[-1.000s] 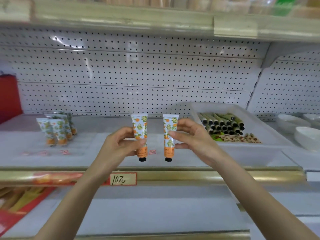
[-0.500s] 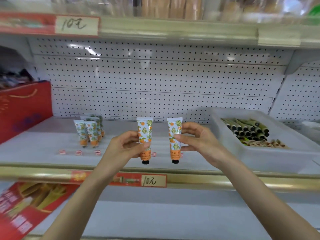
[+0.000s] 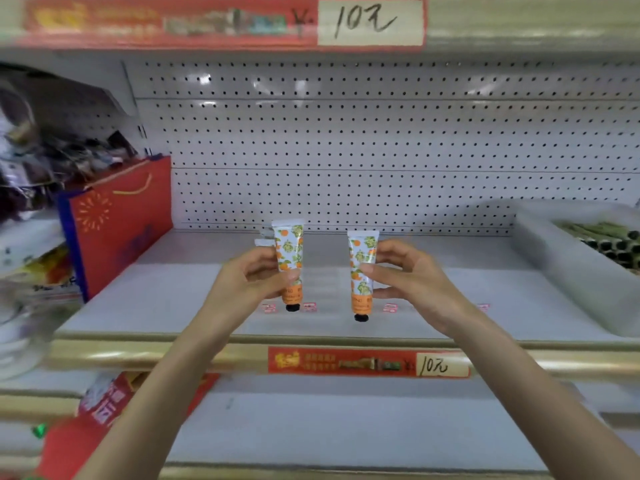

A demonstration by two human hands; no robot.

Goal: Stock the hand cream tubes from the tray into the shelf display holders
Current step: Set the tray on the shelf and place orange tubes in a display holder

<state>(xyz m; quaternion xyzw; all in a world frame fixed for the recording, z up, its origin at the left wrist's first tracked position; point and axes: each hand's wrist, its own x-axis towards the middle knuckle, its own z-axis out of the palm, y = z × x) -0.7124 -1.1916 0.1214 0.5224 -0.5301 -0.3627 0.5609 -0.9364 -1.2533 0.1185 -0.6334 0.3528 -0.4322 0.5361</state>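
My left hand (image 3: 254,284) pinches a white hand cream tube (image 3: 289,249) with an orange fruit print, cap down. My right hand (image 3: 412,278) pinches a second, matching tube (image 3: 360,268), also upright with its black cap down. Both tubes hang above the front half of the grey shelf (image 3: 173,299). Behind my left hand, the tops of other tubes (image 3: 262,240) standing on the shelf just show. The white tray (image 3: 561,258) sits at the right end of the shelf, with dark green tubes (image 3: 613,240) lying in it.
A red gift bag (image 3: 117,220) stands at the shelf's left end, beside cluttered goods. Small pink labels (image 3: 310,307) dot the shelf near its front. A gold rail with a red price tag (image 3: 367,363) edges the shelf. Pegboard (image 3: 381,150) forms the back wall.
The view has swung left: the tray has slid toward the right edge and the red bag has come into sight. Both hands still hold their tubes upright, now over the shelf's left-middle part.
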